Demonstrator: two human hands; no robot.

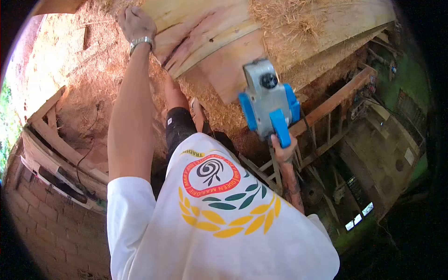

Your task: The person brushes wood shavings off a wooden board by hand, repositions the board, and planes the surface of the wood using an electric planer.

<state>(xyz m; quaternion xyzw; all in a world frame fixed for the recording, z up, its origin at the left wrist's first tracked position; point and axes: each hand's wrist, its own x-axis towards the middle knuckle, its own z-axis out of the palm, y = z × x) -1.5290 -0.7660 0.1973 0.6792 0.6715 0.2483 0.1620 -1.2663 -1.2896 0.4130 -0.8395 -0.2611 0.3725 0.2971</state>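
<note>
My right hand point(283, 148) is wrapped round the blue handle of a silver-and-blue electric planer point(269, 100). The planer is held over the lower edge of the wood, partly in front of it; whether it touches the wood is not clear. A wide wooden board point(210, 28), pale with a dark streak and small knots, lies at the top of the view. At its left edge my left hand point(136, 23), with a metal watch on the wrist, is closed with curled fingers against the board. Its fingertips are partly hidden.
Wood shavings point(294, 18) lie on the board and cover the ground point(93, 60). At right stands a wooden frame point(333, 109) with slats. A low timber structure point(60, 149) and a brick surface point(46, 219) are at lower left. My legs are below the board.
</note>
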